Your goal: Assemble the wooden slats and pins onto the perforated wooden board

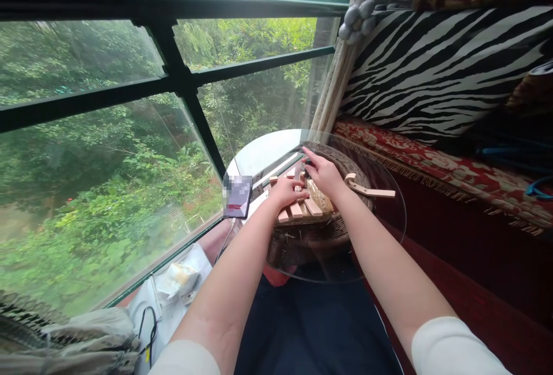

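Note:
My left hand lies low over a group of pale wooden slats on a round glass tabletop. Its thumb and fingers close in around a small part among them that I cannot make out. Just to the right, my right hand has its index finger stretched out, with the thumb and other fingers bent around something small and dark. A clear bag-like wrapping with brownish contents lies beneath the right hand. Beside the right wrist rests a wooden piece with a curled end.
A phone with a cable lies at the table's left edge. Woven wicker shows under the glass. Tall windows stand on the left, a zebra-striped cloth on the right. White bags sit below the window.

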A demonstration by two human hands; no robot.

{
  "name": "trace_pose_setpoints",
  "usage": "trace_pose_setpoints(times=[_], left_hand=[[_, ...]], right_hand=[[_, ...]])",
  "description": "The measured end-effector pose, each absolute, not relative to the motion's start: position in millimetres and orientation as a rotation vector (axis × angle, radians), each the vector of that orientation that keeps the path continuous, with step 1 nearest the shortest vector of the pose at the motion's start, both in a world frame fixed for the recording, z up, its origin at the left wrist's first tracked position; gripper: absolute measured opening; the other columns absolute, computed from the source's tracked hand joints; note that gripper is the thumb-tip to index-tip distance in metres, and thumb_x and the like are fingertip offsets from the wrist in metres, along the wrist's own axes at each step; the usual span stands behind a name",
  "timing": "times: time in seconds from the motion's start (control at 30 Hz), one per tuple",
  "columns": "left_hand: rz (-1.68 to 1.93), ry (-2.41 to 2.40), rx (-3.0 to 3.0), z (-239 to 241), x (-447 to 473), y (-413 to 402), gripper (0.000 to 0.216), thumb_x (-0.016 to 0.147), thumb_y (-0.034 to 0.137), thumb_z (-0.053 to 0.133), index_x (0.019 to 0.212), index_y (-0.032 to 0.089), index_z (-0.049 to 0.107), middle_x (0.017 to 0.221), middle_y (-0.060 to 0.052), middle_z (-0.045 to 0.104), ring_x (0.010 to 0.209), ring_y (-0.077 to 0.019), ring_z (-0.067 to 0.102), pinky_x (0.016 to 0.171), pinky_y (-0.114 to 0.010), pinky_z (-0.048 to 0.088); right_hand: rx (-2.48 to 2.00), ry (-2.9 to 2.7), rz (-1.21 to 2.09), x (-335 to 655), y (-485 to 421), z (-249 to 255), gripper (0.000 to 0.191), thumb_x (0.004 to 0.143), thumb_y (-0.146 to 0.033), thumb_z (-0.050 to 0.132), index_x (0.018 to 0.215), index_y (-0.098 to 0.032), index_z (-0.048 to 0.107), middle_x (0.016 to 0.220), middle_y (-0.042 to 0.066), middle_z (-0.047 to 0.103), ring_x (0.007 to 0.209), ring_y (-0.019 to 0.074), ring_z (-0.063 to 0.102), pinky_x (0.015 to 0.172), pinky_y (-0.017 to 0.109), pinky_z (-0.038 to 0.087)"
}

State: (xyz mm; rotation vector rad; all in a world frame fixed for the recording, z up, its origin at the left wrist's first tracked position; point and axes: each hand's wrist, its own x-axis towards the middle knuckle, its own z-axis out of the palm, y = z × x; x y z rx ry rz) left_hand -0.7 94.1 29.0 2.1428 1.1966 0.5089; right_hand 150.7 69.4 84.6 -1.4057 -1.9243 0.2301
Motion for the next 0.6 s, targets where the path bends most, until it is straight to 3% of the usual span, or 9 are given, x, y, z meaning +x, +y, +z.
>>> trace_pose_setpoints(times=[0.2, 0.3, 0.43, 0.6], left_hand=[[0.539, 1.163, 2.173, 30.0, 0.2, 98.7, 0.041, 0.065, 0.049, 0.071, 0.096, 0.023, 0.073, 0.084, -0.004, 0.063, 0.074, -0.0169, 0.057, 0.070, -0.028, 0.044], [0.543, 1.162, 2.166, 29.6, 0.3, 98.8, 0.040, 0.066, 0.047, 0.070, 0.098, 0.022, 0.072, 0.082, -0.004, 0.062, 0.071, -0.0162, 0.056, 0.069, -0.028, 0.044], [0.539, 1.190, 2.187, 29.2, 1.2, 98.7, 0.040, 0.067, 0.047, 0.070, 0.098, 0.023, 0.072, 0.084, -0.004, 0.062, 0.074, -0.0170, 0.056, 0.070, -0.028, 0.044], [0.522, 1.197, 2.211, 30.9, 2.4, 97.2, 0.037, 0.068, 0.047, 0.069, 0.096, 0.023, 0.072, 0.082, -0.004, 0.061, 0.077, -0.0181, 0.056, 0.072, -0.029, 0.044]], right_hand=[[-1.615, -1.849, 0.026, 142.7, 82.4, 88.6, 0.018, 0.080, -0.029, 0.060, 0.091, -0.015, 0.061, 0.091, 0.011, 0.062, 0.089, 0.0240, 0.055, 0.082, 0.037, 0.044], [-1.642, -1.869, -0.017, 141.0, 82.8, 90.2, 0.019, 0.080, -0.028, 0.060, 0.092, -0.014, 0.060, 0.093, 0.013, 0.062, 0.091, 0.0250, 0.054, 0.084, 0.038, 0.043], [-1.540, -1.966, 0.167, 147.3, 73.9, 92.4, 0.025, 0.083, -0.021, 0.053, 0.106, -0.016, 0.061, 0.100, 0.010, 0.064, 0.091, 0.0207, 0.057, 0.085, 0.033, 0.043], [-1.523, -1.923, 0.303, 150.4, 70.6, 91.4, 0.032, 0.081, -0.023, 0.056, 0.113, -0.020, 0.061, 0.087, 0.004, 0.066, 0.075, 0.0160, 0.058, 0.075, 0.028, 0.045]])
